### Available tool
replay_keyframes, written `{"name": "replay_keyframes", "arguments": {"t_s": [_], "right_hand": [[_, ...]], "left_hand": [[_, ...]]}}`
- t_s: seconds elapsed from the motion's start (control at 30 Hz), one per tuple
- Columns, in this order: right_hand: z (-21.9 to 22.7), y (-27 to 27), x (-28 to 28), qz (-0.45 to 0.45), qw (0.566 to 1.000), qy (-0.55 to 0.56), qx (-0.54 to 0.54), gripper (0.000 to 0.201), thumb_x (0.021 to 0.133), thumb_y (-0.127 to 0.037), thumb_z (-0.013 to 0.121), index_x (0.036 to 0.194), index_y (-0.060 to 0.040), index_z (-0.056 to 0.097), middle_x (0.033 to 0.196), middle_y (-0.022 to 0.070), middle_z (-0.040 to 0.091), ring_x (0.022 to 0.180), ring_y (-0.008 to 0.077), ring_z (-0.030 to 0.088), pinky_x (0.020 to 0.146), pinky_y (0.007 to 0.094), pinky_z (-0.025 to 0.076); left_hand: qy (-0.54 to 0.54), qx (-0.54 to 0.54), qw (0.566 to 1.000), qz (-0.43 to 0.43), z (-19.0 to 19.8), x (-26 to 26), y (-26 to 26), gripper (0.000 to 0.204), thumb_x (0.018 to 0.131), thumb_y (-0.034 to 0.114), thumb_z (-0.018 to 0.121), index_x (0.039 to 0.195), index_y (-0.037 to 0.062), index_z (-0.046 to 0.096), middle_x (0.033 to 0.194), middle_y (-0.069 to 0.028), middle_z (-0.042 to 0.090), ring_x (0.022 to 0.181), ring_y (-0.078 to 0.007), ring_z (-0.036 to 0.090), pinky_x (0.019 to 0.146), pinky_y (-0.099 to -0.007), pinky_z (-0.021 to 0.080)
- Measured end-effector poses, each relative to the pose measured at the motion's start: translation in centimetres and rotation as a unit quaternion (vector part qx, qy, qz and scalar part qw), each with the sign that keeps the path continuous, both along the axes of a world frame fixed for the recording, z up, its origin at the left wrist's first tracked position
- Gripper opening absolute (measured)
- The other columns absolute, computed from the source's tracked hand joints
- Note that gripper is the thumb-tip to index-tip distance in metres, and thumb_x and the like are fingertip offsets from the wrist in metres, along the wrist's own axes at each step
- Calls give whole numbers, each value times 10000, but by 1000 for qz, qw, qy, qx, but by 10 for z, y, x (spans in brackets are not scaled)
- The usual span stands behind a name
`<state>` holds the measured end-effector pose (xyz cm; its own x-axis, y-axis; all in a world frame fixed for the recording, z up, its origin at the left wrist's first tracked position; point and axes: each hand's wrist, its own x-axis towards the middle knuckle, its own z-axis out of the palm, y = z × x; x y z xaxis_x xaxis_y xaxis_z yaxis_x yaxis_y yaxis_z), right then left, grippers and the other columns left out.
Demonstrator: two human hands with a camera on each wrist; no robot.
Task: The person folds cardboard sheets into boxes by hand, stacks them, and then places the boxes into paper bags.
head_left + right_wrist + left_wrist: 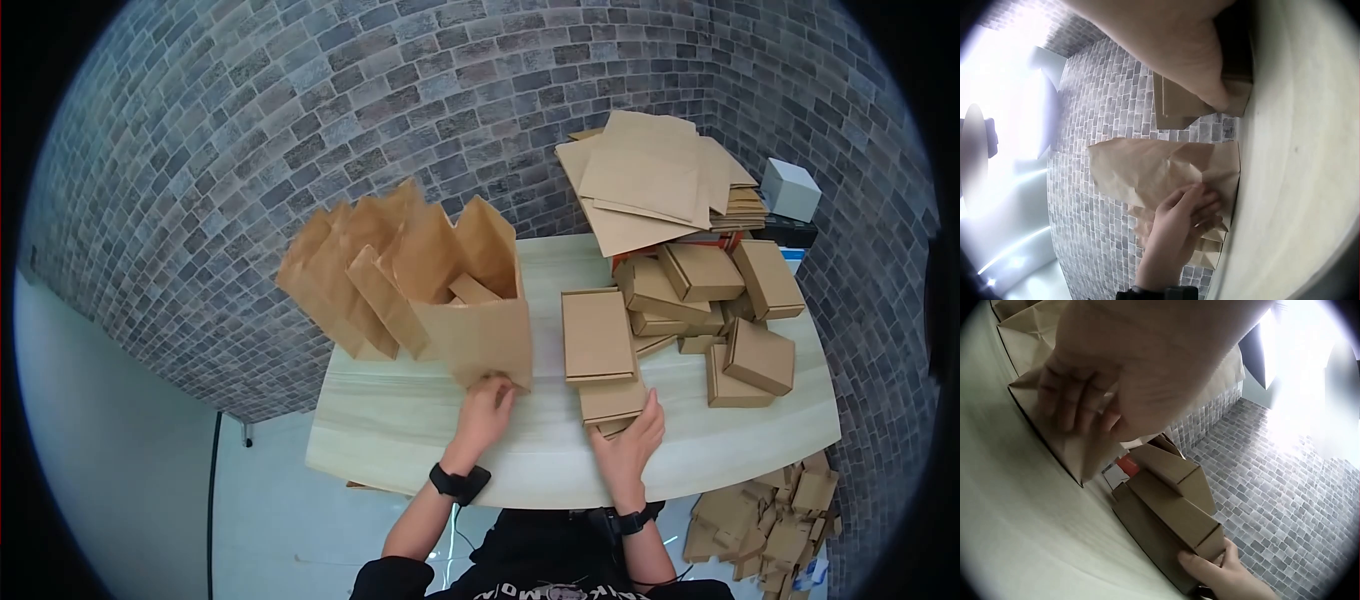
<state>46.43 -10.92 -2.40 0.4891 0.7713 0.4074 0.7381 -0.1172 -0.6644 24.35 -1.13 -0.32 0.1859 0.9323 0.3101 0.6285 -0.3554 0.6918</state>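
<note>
My left hand touches the low front of a standing brown paper bag, its fingers bent against the paper near the bottom edge. The bag's mouth gapes upward, and a cardboard piece shows inside it. In the right wrist view the same hand lies against the bag's side. On the right, my right hand holds the near end of a small cardboard box, thumb on one side and fingers on the other. Another closed cardboard box sits at the far end of that one, higher up.
More open paper bags stand to the left. A heap of small boxes lies at the right, with flat cardboard sheets piled behind beside a white box. Further cardboard is on the floor past the table's right edge.
</note>
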Motion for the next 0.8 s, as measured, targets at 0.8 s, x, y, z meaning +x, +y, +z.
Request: {"name": "replay_keyframes", "arguments": {"t_s": [0.8], "right_hand": [[2,-3,-3,-11,1000,11,13,979,695,-277,813,1453,24,271,1398,330,293,1280,487,315,1047,576,276]], "left_hand": [[-299,-253,919,-53,-1,67,16,361,990,197,588,1297,34,494,1171,-94,599,993,-144,602,748,-301,538]]}}
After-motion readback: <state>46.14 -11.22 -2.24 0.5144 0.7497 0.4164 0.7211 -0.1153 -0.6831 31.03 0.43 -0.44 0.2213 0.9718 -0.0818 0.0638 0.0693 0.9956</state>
